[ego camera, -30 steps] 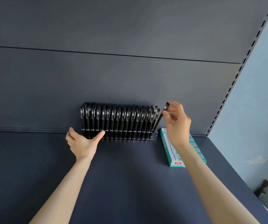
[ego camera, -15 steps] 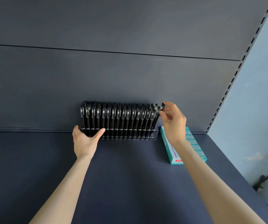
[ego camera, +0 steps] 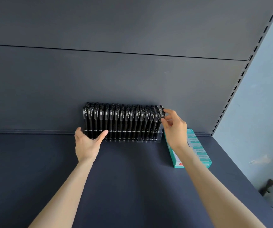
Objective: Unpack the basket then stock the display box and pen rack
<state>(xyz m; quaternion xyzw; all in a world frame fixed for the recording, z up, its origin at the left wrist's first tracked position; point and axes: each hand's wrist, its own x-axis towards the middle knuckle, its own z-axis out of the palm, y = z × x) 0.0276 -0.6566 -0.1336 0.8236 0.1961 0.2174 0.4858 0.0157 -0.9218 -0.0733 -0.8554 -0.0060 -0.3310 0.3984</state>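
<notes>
Pinched between the thumb and forefinger of the right hand (ego camera: pixel 173 127) is the cap end of a black pen (ego camera: pixel 163 113). The other fingers of that hand are loosely curled below the pinch. This pen stands at the far right end of the pen rack (ego camera: pixel 159 137), with its long axis close to vertical. Its cap points up and leans slightly to the right, and its lower end is down in the rack behind the clear front wall. How deep it sits cannot be told.

Spread wide, the left hand (ego camera: pixel 87 142) rests against the lower front of the rack near its left end. Its thumb lies along the rack's front edge, pointing right. Whether its fingers wrap round the rack's end cannot be told.

The rack is clear plastic and stands at the back of the dark shelf (ego camera: pixel 132 186), against the dark back panel (ego camera: pixel 116 76), its length running left to right. It is packed with black pens (ego camera: pixel 121 119) in close rows, all upright with caps and clips on top.

Just to the right of the rack a teal box (ego camera: pixel 200 150) lies flat on the shelf. Its long axis runs from the back panel toward the shelf's front, and the right forearm partly covers it. A slotted upright (ego camera: pixel 241 76) rises at the panel's right edge, beside a pale wall (ego camera: pixel 267 112).
</notes>
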